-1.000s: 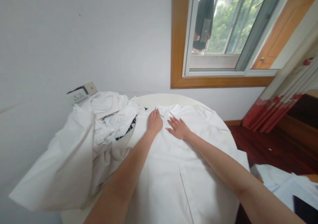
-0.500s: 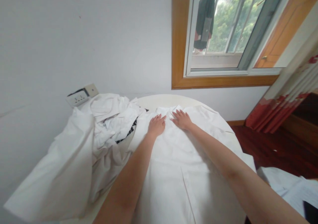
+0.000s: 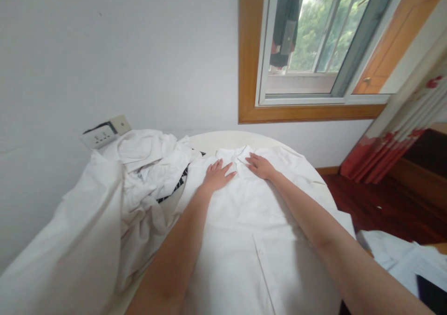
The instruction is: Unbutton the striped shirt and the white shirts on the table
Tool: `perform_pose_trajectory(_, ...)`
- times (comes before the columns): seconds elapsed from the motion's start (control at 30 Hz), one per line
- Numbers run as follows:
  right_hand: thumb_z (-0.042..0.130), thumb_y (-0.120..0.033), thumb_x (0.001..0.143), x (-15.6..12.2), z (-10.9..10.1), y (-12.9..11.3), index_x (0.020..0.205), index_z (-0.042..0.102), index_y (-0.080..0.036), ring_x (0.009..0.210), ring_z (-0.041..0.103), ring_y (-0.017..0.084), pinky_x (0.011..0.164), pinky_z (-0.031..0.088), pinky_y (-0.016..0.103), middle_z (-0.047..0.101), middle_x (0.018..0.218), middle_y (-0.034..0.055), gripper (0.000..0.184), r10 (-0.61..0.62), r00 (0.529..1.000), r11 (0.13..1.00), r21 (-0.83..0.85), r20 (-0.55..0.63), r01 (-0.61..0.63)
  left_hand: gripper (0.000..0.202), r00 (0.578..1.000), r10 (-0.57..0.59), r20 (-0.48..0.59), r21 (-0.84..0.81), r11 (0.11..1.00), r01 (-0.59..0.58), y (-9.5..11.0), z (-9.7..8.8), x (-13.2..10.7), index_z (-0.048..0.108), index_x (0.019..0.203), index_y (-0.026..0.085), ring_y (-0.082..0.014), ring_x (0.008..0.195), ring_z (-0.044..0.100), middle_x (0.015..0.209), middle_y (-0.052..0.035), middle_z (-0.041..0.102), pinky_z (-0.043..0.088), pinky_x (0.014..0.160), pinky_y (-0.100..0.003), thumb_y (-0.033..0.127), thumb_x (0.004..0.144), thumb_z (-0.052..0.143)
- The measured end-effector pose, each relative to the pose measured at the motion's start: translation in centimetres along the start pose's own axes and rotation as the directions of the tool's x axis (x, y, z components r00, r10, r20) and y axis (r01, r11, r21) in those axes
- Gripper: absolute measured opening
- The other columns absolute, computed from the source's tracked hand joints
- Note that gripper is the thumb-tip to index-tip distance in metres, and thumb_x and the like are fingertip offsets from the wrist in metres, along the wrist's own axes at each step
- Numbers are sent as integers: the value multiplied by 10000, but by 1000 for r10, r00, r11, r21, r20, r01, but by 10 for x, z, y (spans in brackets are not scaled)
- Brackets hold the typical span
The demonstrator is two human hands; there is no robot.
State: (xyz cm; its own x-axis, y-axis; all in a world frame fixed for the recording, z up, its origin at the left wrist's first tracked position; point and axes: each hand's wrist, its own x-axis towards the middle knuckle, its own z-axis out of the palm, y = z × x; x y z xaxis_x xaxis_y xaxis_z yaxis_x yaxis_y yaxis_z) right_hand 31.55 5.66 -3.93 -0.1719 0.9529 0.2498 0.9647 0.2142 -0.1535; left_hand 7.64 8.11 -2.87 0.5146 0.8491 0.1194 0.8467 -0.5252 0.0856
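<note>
A white button-up shirt (image 3: 240,212) lies spread over a round white table (image 3: 223,139), its collar toward the wall and its button strip running toward me. My left hand (image 3: 217,175) rests flat on the shirt just left of the collar, fingers spread. On the collar's right side, my right hand (image 3: 260,166) lies palm down with fingers stretched out. Neither hand grips the cloth. To the left sits a crumpled heap of white clothes (image 3: 143,175), some of it hanging in front of the table's left side.
A wall socket (image 3: 99,136) is just behind the heap. Beyond the table are the wall and a wood-framed window (image 3: 300,113). A red and white curtain (image 3: 370,161) hangs at right. White papers or cloth (image 3: 391,249) and a dark flat object (image 3: 431,294) lie lower right.
My hands have moved apart: the left has slid outward and its fingers have spread, the right has shifted slightly right. The camera view has turned a little to the right.
</note>
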Motion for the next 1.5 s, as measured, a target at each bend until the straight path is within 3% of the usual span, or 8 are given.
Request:
perform_pose_trajectory(0.27, 279, -472, 979, -26, -17, 87, 1423, 433, -206, 1407, 292, 213, 1143, 234, 379, 353, 1513, 68, 540, 107, 993, 989, -110, 57, -100, 618, 1000, 12, -25, 18, 1000, -11, -1, 2, -1, 354, 1445, 351, -292, 1431, 227, 1551, -86, 272, 185, 1141, -476, 649, 912, 262)
perform_pose_trajectory(0.5, 276, -507, 966, -25, -16, 111, 1419, 427, -219, 1378, 334, 280, 1098, 272, 496, 362, 1506, 108, 557, 351, 936, 920, -174, -33, -351, 620, 1000, 10, -29, 14, 1000, -9, 0, 2, -1, 360, 1446, 334, -294, 1431, 224, 1549, -107, 270, 186, 1140, -480, 641, 916, 263)
perform_pose_trajectory(0.7, 366, -243, 947, -41, -45, 144, 1361, 492, -170, 1258, 470, 163, 1050, 330, 268, 509, 1400, 96, 439, 274, 961, 943, -192, -18, -273, 601, 998, 19, -58, 39, 999, -17, 0, 4, -1, 372, 1442, 324, -295, 1424, 246, 1538, -105, 299, 202, 1137, -476, 615, 925, 278)
perform_pose_trajectory(0.9, 404, -290, 929, -73, -68, 174, 1112, 663, -143, 1184, 505, 315, 975, 354, 461, 629, 1190, 190, 350, 446, 892, 843, -299, -74, -447, 589, 997, 25, -70, 72, 997, -20, 1, 5, 0, 384, 1436, 317, -283, 1417, 267, 1528, -108, 320, 214, 1129, -483, 600, 930, 279)
perform_pose_trajectory(1.0, 391, -342, 934, -82, -70, 184, 1002, 694, -140, 1046, 595, 308, 882, 412, 430, 678, 1061, 190, 371, 519, 854, 809, -296, -46, -507, 591, 997, 26, -69, 73, 997, -21, 1, 4, 0, 384, 1436, 312, -287, 1415, 271, 1528, -114, 318, 210, 1130, -481, 600, 932, 270)
perform_pose_trajectory(1.23, 403, -283, 923, -89, -68, 195, 1036, 682, -156, 964, 639, 228, 759, 433, 281, 699, 1053, 138, 327, 575, 818, 798, -231, 12, -557, 599, 998, 14, -55, 65, 998, -10, 0, 6, 2, 361, 1445, 332, -291, 1418, 261, 1535, -100, 307, 201, 1136, -476, 614, 926, 263)
perform_pose_trajectory(1.4, 285, -197, 939, -82, -76, 186, 1056, 658, -83, 976, 620, 262, 759, 421, 309, 671, 1080, 199, 407, 623, 774, 748, -204, -114, -632, 597, 999, 9, -50, 62, 998, -6, 1, 5, 1, 369, 1442, 323, -286, 1422, 252, 1537, -100, 303, 196, 1138, -478, 608, 927, 272)
perform_pose_trajectory(1.5, 196, -223, 970, -68, -94, 175, 1115, 616, -95, 989, 593, 257, 775, 407, 310, 653, 1098, 188, 462, 594, 773, 753, -184, -224, -632, 599, 998, 16, -54, 55, 998, -13, 2, 3, 0, 372, 1441, 319, -288, 1422, 251, 1535, -104, 305, 198, 1136, -483, 608, 927, 273)
